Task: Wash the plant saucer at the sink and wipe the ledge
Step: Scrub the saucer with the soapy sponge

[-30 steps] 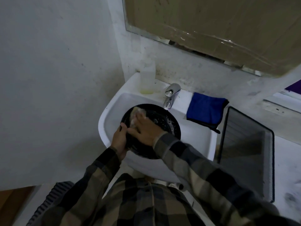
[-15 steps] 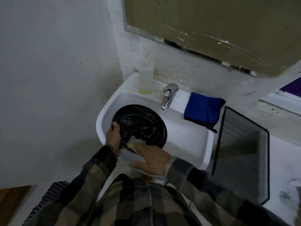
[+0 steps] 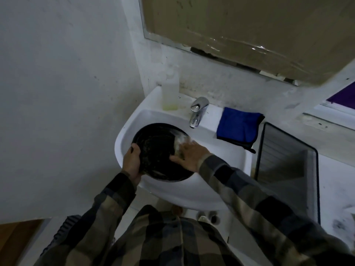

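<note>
Black and round, the plant saucer [image 3: 153,150] sits tilted in the sink [image 3: 221,156], between the two hands, its near edge overhanging the basin's front rim. The left hand [image 3: 132,162] grips the saucer's left rim, fingers curled round the edge. The right hand [image 3: 189,157] lies open with fingers spread, pressing a pale sponge [image 3: 181,144] against the inside of the saucer's right side. Those fingers and the sponge are blurred. Streaks of suds or grime show on the dark inner face between the hands. Both wrists come out of brown and dark plaid sleeves [image 3: 240,185]. Just beyond the right hand's fingertips a chrome faucet [image 3: 196,112] stands on the sink's back rim. Further beyond the left hand, in the corner, stands a translucent bottle [image 3: 170,93] with a little yellowish liquid at its bottom, its face too blurred to read. To the right of the right hand a folded blue cloth [image 3: 238,127] with a dark edge rests on the sink's right shoulder. Past the cloth, a dark ribbed tray [image 3: 284,160] lies on a white surface [image 3: 336,179]. Beyond the tray a pale, grimy ledge [image 3: 322,122] runs under a window frame. High above both hands hangs a mirror [image 3: 249,25] covered in brown sheet and shiny tape. A bare grey wall [image 3: 57,93] fills the side left of the left hand.
</note>
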A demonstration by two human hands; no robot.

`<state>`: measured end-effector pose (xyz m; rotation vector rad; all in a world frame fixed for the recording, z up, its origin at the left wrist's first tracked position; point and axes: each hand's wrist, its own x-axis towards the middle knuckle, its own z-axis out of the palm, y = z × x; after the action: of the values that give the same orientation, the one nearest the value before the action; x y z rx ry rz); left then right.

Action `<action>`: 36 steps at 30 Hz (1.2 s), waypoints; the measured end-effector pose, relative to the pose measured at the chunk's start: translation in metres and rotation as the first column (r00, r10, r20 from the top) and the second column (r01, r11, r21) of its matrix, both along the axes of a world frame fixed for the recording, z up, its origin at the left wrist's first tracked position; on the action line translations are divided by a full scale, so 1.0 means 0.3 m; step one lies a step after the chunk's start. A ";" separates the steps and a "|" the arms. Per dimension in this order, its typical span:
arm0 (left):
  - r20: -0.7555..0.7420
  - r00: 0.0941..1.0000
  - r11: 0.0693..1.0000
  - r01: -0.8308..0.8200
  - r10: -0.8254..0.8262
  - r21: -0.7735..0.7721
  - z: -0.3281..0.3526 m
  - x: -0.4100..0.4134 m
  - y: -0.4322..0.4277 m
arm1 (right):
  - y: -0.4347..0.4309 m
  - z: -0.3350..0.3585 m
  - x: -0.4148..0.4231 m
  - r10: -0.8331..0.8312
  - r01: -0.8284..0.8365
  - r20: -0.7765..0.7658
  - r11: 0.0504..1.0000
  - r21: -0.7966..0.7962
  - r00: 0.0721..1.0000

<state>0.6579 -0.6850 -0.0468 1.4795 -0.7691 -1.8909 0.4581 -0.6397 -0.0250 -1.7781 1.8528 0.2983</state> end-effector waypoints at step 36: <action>0.056 0.998 0.999 -0.031 0.032 -0.013 0.098 -0.001 0.005 | -0.095 -0.019 0.164 0.035 -0.024 0.124 0.996 -0.085 0.992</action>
<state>0.6576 -0.6835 -0.0174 1.5342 -0.7774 -1.8247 0.5072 -0.6682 -0.0306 -1.8379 1.7750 0.1183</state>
